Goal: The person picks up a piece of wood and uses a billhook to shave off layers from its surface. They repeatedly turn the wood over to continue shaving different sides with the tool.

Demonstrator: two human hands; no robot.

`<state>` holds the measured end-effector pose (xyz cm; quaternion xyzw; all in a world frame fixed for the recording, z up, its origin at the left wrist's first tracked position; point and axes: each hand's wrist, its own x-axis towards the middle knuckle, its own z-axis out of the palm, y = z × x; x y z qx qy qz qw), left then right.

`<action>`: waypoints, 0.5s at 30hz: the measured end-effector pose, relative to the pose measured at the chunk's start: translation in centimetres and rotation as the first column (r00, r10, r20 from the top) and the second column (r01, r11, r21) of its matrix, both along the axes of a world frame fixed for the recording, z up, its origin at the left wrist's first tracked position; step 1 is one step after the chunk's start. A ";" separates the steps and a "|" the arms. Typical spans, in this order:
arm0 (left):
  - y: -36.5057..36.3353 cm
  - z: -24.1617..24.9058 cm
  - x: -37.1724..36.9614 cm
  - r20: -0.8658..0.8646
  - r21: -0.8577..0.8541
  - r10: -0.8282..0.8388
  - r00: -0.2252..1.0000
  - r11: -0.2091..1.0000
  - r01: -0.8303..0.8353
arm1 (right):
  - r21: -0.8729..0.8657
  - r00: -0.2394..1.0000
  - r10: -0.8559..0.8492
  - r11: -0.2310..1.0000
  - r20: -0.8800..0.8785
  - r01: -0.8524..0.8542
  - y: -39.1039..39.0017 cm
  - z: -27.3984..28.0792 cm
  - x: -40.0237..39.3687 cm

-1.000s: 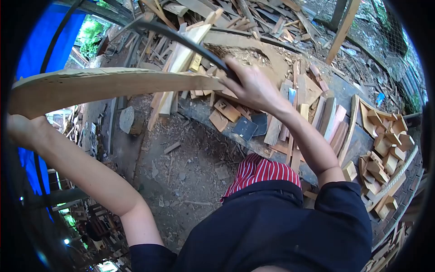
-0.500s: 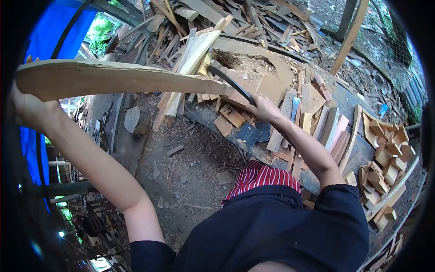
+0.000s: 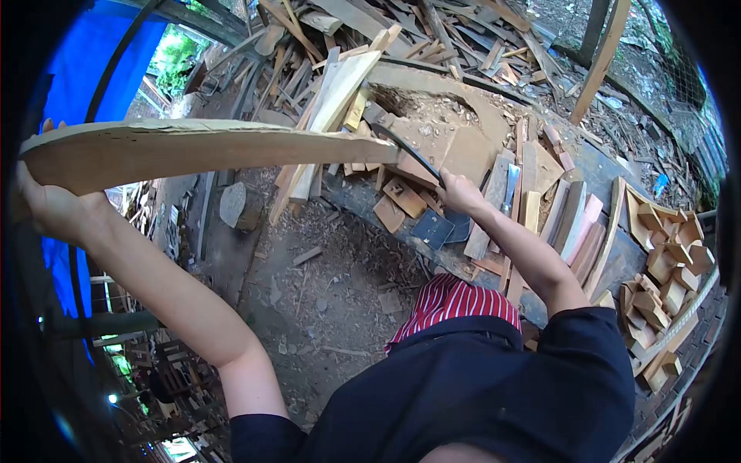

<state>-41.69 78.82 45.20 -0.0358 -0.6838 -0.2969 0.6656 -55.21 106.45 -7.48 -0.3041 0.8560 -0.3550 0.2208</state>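
Observation:
A long curved wooden board (image 3: 224,150) stretches from the left edge to the workbench, broad at the near end and narrow at the far one. My left hand (image 3: 58,204) is wrapped around its broad end, fingertips showing over the top edge. The narrow end lies over a wood block (image 3: 417,168) on the bench. In my right hand (image 3: 461,193) is a dark, slightly curved chopping tool (image 3: 417,154), fingers closed around its lower end. The tool's upper part overlaps the board's narrow tip in this view.
The workbench (image 3: 610,174) carries wood strips (image 3: 567,216), a hollowed piece (image 3: 432,108) and dark flat pads (image 3: 434,230). Cut blocks (image 3: 656,262) are heaped at right. Scrap wood (image 3: 463,38) piles up behind. A log stump (image 3: 233,204) stands on the littered floor (image 3: 324,309).
The tool's upper part, blurred before, shows more clearly at the board's tip. Both hands keep their grips. The whole view has shifted slightly.

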 end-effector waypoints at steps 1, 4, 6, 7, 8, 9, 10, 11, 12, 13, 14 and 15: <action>0.6 -0.7 -0.1 -0.022 0.033 0.029 0.999 0.999 -0.028 | -0.014 1.000 -0.011 1.000 -0.004 0.011 0.6 1.1 0.3; 0.1 -0.1 -0.1 0.028 0.048 0.057 0.998 0.997 -0.058 | -0.095 0.998 0.065 0.994 0.028 -0.062 0.0 6.2 -1.0; -0.5 0.1 0.0 0.056 0.052 0.063 0.996 0.997 -0.066 | -0.273 0.999 0.053 0.960 -0.006 -0.053 -0.4 11.2 -1.2; -0.4 -0.1 0.0 0.056 0.052 0.064 0.996 0.996 -0.067 | -0.358 0.998 0.017 0.933 -0.062 -0.038 -0.7 13.7 -1.0; -0.2 -0.3 0.0 0.057 0.056 0.066 0.996 0.996 -0.069 | -0.488 0.991 -0.026 0.872 -0.129 -0.040 -0.7 15.8 -0.9; -0.1 -0.4 0.1 0.058 0.058 0.065 0.996 0.996 -0.069 | -0.478 0.992 -0.023 0.877 -0.124 -0.039 -0.7 16.8 -0.7; 0.0 -0.6 0.2 0.056 0.063 0.072 0.996 0.995 -0.076 | -0.508 0.988 -0.078 0.861 -0.131 0.001 -1.0 17.5 -0.7; 0.0 -0.6 0.4 0.055 0.060 0.077 0.996 0.995 -0.080 | -0.544 0.982 -0.132 0.838 -0.135 0.038 -1.3 17.9 -0.6; 0.1 -0.6 0.5 0.050 0.057 0.084 0.995 0.995 -0.087 | -0.567 0.978 -0.151 0.823 -0.147 0.042 -1.6 16.4 -0.3; 0.0 -0.6 0.6 0.050 0.056 0.088 0.995 0.994 -0.091 | -0.435 0.987 -0.108 0.899 -0.116 0.047 -1.6 13.9 0.3; -0.1 -0.6 0.6 0.044 0.059 0.091 0.995 0.994 -0.094 | -0.290 0.994 -0.071 0.956 -0.081 0.045 -1.5 10.6 0.6; -0.4 -0.6 0.7 0.038 0.064 0.095 0.995 0.993 -0.097 | -0.159 0.995 -0.027 0.987 -0.096 0.011 -1.3 5.8 0.9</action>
